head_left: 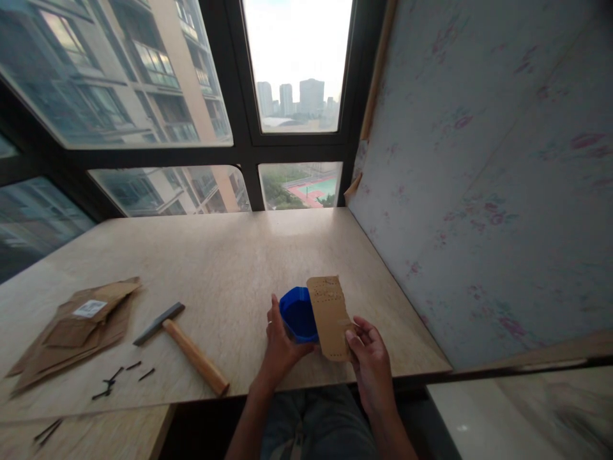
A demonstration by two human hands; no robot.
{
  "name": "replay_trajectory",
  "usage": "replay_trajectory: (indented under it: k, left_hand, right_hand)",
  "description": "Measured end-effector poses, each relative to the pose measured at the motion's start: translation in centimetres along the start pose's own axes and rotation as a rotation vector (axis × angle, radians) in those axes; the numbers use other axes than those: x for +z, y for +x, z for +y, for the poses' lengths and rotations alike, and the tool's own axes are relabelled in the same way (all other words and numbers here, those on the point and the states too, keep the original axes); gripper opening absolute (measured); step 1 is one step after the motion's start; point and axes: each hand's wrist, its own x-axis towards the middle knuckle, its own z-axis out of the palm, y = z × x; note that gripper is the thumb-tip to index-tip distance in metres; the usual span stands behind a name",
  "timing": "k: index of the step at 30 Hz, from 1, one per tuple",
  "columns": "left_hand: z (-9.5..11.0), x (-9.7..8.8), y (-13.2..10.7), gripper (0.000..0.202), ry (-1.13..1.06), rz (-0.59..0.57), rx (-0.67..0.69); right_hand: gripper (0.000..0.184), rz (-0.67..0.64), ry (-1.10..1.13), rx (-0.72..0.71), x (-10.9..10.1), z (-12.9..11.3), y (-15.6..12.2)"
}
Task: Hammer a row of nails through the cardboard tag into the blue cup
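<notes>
In the head view a blue plastic box [297,313] with angled sides is gripped by my left hand [281,342], whose fingers and thumb curve around its left and near sides. My right hand [371,351] pinches the lower right edge of a piece of brown cardboard [329,319]. Rows of small holes run along the cardboard's top and bottom. It stands tilted at the right of the box and hides that side of it. What lies inside the box, if anything, cannot be made out.
On the stone-look counter [230,249] lies a hammer [191,354] with a wooden handle. Several dark nails [112,380] are scattered left of it, near stacked brown paper packages [76,329]. A papered wall [479,191] bounds the right; windows [299,64] stand behind.
</notes>
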Motion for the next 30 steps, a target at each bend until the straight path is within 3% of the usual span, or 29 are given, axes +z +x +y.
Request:
replay_trajectory:
  k: [4,11,16,20,24,27,30]
  left_hand:
    - [1.7,1.6,-2.3,0.130,0.052,0.135,-0.101]
    - [2.8,1.6,-5.7,0.102,0.063,0.122,-0.046]
    - [1.3,0.4,-3.6,0.099,0.095,0.093,0.088]
    - [-0.5,0.3,-1.1,0.109,0.039,-0.080,0.198]
    - [-1.4,0.8,-0.5,0.120,-0.087,-0.174,0.193]
    - [-1.5,1.0,-0.8,0.124,-0.134,-0.150,0.172]
    - [-1.5,1.1,-1.1,0.122,-0.122,-0.112,0.194]
  right_hand:
    - [0.059,0.029,-0.002,-0.015,0.1,0.4,0.0]
    - [0.052,-0.043,-0.158,-0.087,0.9,-0.1,-0.2]
    - [0.050,-0.113,-0.299,-0.146,1.1,-0.7,-0.2]
    - [0.046,-0.141,-0.505,-0.223,0.8,-0.4,0.2]
    - [0.041,-0.109,-0.750,-0.416,1.0,0.1,0.5]
    - [0.041,-0.097,-0.870,-0.605,1.4,0.1,0.8]
    - [0.036,-0.194,-1.063,-0.794,1.9,-0.8,1.6]
